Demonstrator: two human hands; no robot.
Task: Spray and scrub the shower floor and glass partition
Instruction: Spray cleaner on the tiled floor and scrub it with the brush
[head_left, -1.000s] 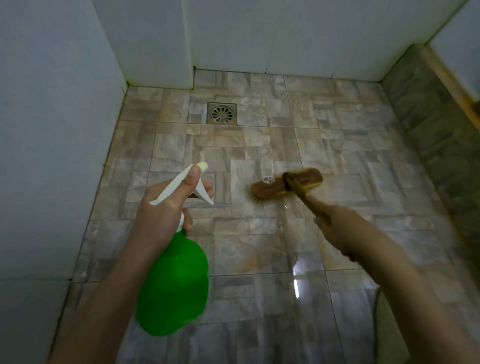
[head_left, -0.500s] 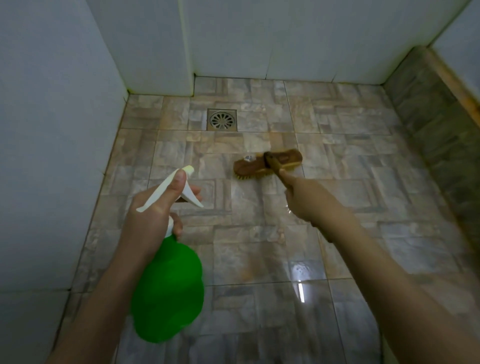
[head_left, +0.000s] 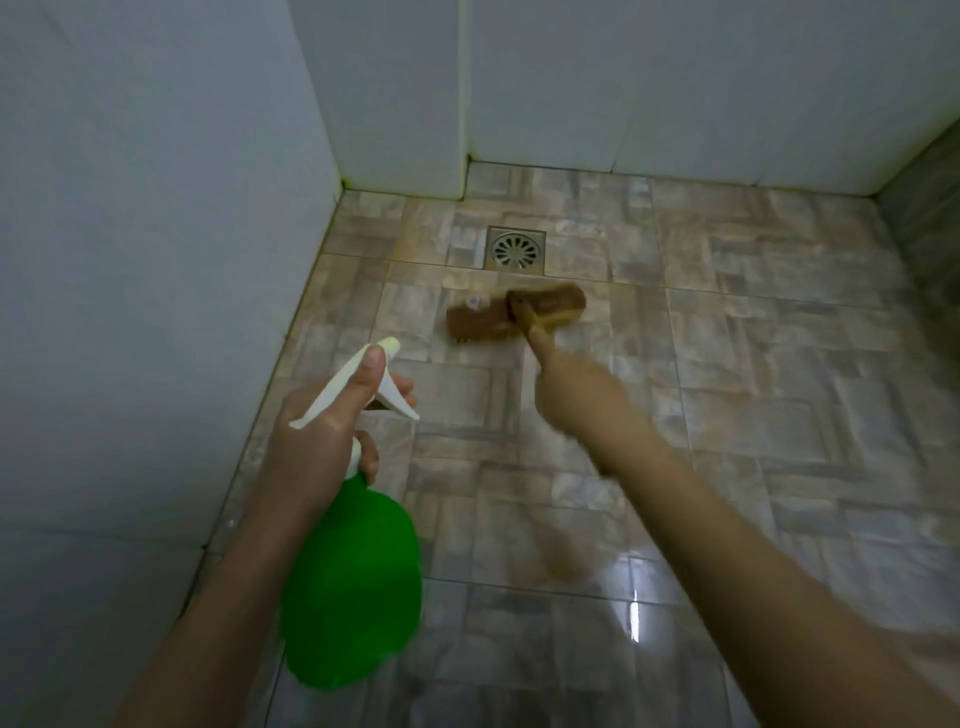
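My hands are both full: left hand (head_left: 322, 431) gripping the green spray bottle (head_left: 353, 587), right hand (head_left: 571, 395) clasping the scrub brush (head_left: 514, 312), which I've pushed up the shower floor (head_left: 753, 415) to just beside the drain (head_left: 515, 248), so scrubbing advances.

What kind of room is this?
Most likely a shower stall: a metal floor drain sits in wet, glossy floor tiles, pale tiled walls close it in, and the right hand holds a scrub brush, the left hand a green spray bottle.

Pale walls (head_left: 156, 234), mottled floor (head_left: 779, 415) (glossy)
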